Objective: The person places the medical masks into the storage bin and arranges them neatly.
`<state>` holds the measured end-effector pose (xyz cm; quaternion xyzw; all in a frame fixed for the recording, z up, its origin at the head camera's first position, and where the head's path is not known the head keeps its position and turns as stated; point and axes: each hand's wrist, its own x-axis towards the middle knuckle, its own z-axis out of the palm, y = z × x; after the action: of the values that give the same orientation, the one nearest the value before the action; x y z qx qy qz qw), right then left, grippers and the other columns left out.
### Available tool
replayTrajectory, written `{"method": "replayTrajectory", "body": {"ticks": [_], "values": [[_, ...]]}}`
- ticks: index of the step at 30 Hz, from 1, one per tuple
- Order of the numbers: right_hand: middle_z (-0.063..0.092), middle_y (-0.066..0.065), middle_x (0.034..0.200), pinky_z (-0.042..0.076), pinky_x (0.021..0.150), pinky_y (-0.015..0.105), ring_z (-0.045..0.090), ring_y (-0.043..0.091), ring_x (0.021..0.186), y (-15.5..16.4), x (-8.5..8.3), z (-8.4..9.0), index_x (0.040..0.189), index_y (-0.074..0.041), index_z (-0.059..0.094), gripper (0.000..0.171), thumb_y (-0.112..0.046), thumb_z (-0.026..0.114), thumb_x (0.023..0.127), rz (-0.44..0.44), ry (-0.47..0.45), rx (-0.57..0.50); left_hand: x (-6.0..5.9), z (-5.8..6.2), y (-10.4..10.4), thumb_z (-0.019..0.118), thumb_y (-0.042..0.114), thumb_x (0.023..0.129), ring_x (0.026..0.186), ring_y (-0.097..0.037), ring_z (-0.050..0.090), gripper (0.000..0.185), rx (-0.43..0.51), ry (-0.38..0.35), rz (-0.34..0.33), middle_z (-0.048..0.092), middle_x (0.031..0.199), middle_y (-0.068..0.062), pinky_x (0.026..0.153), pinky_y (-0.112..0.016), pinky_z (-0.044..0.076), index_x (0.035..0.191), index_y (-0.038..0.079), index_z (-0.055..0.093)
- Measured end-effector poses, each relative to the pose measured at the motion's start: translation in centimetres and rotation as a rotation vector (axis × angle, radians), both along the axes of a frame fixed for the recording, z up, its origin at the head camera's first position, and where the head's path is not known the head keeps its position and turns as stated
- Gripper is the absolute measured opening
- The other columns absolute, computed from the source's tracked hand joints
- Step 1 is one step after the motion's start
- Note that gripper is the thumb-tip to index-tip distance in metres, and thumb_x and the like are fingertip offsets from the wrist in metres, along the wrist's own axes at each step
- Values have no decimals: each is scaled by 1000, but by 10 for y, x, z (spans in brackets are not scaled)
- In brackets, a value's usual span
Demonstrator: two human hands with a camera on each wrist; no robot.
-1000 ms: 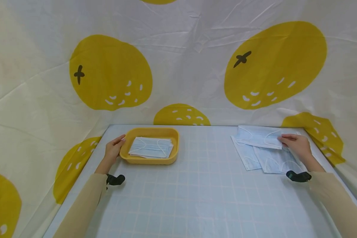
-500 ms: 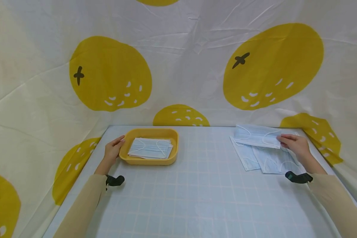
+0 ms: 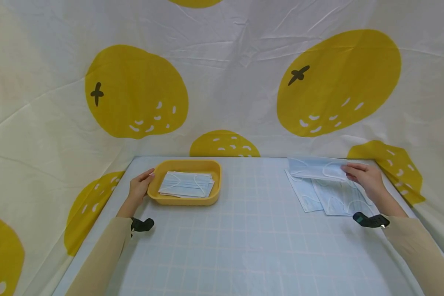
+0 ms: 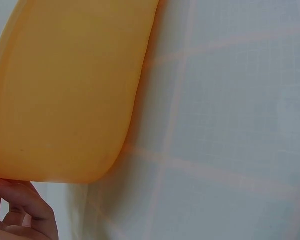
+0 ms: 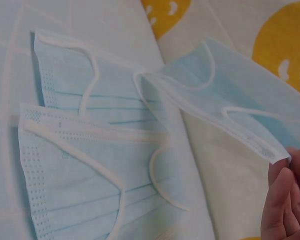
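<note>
Desk: we see a pale blue grid cloth, soft.
Tray: yellow, smooth, rounded plastic holding flat masks; our left hand rests open against its left rim.
Lifted mask: thin pleated fabric, long axis left-right, far right; our right hand pinches its right end, raised above the loose masks.

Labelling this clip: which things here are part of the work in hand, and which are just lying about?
In use: lifted mask pinched by right hand; yellow tray touched by left hand; masks in tray; masks on table.
Lying about: fruit-print cloth.
</note>
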<state>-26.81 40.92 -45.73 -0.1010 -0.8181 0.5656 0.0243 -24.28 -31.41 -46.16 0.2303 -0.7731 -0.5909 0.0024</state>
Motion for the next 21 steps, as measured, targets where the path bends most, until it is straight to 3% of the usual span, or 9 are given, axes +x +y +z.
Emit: {"method": "replayTrajectory", "body": {"ticks": [7,13,21], "values": [[62,-27,83,51,67,9,61,-5,76,-13,4,11,109,-25,71,33,-46,69,84,-16,-8,-13,0,0,-1,50,37,99,100,-7,54,49,-5,12,-14,41,150,-10,69,-12,52,145,19,45],[60,-29,80,50,67,7,59,-7,73,-42,24,40,103,-24,67,19,-38,64,91,19,44,19,-2,-1,-2,51,36,99,92,-3,55,48,-3,1,-7,43,149,-9,67,-13,52,144,19,46],[59,-28,83,49,68,6,60,-7,72,-55,30,52,93,-36,65,5,-38,66,89,31,66,-25,0,0,-2,51,37,99,98,-4,55,49,-10,10,-18,42,150,-9,68,-12,52,145,19,45]]}}
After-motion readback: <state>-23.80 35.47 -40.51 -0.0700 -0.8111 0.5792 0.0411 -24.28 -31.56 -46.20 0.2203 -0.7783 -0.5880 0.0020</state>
